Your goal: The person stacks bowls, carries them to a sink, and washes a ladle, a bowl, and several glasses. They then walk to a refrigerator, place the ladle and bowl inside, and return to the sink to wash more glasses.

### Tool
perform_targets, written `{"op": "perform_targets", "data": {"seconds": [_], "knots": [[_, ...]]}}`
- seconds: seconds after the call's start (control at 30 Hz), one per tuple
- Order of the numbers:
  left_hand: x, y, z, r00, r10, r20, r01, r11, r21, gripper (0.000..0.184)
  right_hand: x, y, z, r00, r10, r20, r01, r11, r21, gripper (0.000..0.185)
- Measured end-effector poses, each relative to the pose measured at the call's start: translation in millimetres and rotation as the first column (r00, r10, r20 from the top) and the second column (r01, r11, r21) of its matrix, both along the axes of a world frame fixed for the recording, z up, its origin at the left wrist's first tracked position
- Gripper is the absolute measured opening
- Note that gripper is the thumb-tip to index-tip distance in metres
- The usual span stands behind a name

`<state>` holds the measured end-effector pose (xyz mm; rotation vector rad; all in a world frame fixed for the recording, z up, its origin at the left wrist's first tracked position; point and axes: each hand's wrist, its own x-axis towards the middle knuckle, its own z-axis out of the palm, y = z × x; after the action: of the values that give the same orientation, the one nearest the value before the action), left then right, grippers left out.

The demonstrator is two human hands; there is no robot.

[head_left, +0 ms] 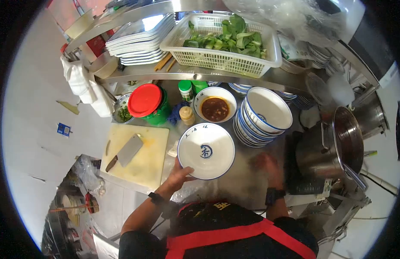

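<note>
A white bowl [219,149] with a blue rim and a blue character in its middle is gripped at its lower left edge by my left hand [180,175], thumb over the rim. No food shows inside it. My right hand [264,166] is blurred over the steel counter, just below a stack of blue-and-white bowls [256,129]; its fingers cannot be made out. Behind the held bowl stands another bowl [200,97] with dark brown sauce [215,109]. A small beige-topped shaker bottle [187,115] is beside it.
Left, a cleaver [130,151] lies on a yellowish cutting board [154,166], near a red-lidded green tub [145,100]. A steel pot [314,149] stands right. The shelf above holds a basket [221,60] of leafy greens [241,34] and stacked white plates [137,43].
</note>
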<state>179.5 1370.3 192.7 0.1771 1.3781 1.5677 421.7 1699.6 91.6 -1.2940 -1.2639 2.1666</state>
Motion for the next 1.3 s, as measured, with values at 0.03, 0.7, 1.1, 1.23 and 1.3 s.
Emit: {"op": "perform_targets", "data": {"seconds": [0.03, 0.7, 1.1, 1.23, 1.3], "knots": [[1.9, 1.6, -0.8, 1.0, -0.025, 0.016, 0.025, 1.0, -0.001, 0.091, -2.3, -15.6, 9.7, 0.998, 0.001, -0.06, -0.005, 0.998, -0.064, 0.049], [5.6, -76.6, -40.7, 0.875, -0.406, -0.265, 0.427, 0.904, 0.025, 0.081, -26.2, -108.8, 132.7, 0.977, 0.092, 0.192, -0.207, 0.623, 0.755, 0.045], [-47.3, -557.8, -111.1, 0.728, 0.184, -0.661, -0.612, 0.608, -0.505, 0.056, -275.5, -403.6, 175.1, 0.764, 0.643, -0.062, -0.558, 0.705, 0.439, 0.044], [-0.5, -703.4, -111.8, 0.588, 0.177, -0.789, -0.805, 0.221, -0.55, 0.057, -388.7, -543.2, 166.8, 0.502, 0.865, -0.002, -0.747, 0.435, 0.503, 0.034], [27.3, -755.3, -95.3, 0.577, 0.259, -0.775, -0.806, 0.028, -0.591, 0.053, -428.8, -611.9, 173.4, 0.381, 0.924, 0.024, -0.799, 0.316, 0.511, 0.029]]}}
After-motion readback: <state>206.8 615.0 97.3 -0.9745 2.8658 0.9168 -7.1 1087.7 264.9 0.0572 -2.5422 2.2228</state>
